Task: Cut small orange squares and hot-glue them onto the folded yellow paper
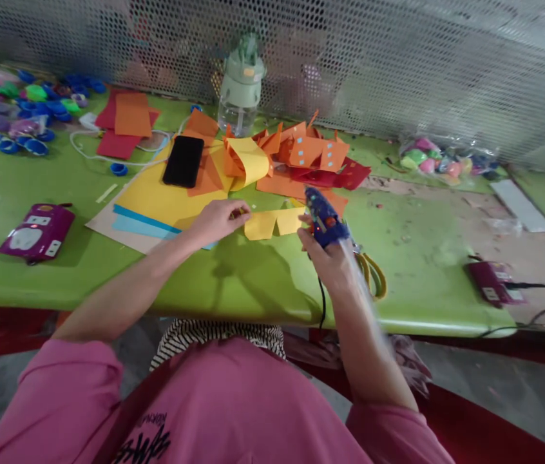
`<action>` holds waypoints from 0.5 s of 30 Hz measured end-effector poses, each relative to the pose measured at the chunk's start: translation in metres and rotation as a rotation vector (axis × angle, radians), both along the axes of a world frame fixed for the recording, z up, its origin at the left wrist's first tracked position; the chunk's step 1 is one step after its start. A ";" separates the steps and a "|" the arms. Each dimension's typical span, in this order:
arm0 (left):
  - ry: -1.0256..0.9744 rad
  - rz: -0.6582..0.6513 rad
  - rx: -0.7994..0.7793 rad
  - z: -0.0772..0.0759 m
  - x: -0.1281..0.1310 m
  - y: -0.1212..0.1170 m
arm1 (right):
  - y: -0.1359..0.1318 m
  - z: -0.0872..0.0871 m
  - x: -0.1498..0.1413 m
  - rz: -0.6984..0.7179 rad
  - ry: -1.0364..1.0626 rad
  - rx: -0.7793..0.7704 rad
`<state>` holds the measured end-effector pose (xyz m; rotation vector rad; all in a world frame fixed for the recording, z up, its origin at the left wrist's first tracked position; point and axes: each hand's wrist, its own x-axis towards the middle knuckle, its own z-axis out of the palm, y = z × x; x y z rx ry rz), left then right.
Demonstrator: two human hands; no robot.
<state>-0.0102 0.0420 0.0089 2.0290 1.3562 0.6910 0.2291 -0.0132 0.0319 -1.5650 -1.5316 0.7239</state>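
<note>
My right hand (pixel 333 258) is wrapped around a blue hot glue gun (pixel 321 216), with a clear glue stick trailing from its back along my wrist. Its thumb and fingertips are close to the right end of a notched yellow paper strip (pixel 260 225). At the strip's left end, my left hand (pixel 219 220) has its fingers pinched together on the paper. Just behind the strip sit a curled yellow paper piece (pixel 250 161) and several folded orange paper pieces (pixel 301 151). Yellow-handled scissors (pixel 373 274) lie partly hidden beside my right wrist.
A black phone (pixel 183 161) rests on stacked coloured sheets (pixel 151 200). Behind stands a water bottle (pixel 241 90), before a perforated metal panel (pixel 156 51). Purple power boxes (pixel 38 232) sit left and right; a cable runs from the right one. Bagged colourful items (pixel 430 158) lie back right.
</note>
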 end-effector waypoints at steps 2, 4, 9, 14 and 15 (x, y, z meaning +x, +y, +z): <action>-0.023 -0.011 0.051 -0.001 0.003 -0.004 | 0.013 -0.003 0.003 -0.040 -0.135 0.091; -0.010 -0.021 0.106 -0.002 0.005 -0.008 | 0.020 -0.007 0.005 -0.036 -0.240 0.110; 0.156 -0.044 0.254 -0.003 0.009 -0.021 | 0.020 -0.001 0.033 -0.105 -0.533 0.151; 0.197 -0.369 0.450 0.000 0.017 -0.049 | 0.034 0.007 0.106 -0.205 -0.713 -0.028; 0.188 -0.411 0.455 0.001 0.019 -0.053 | 0.040 0.006 0.121 -0.208 -0.721 -0.063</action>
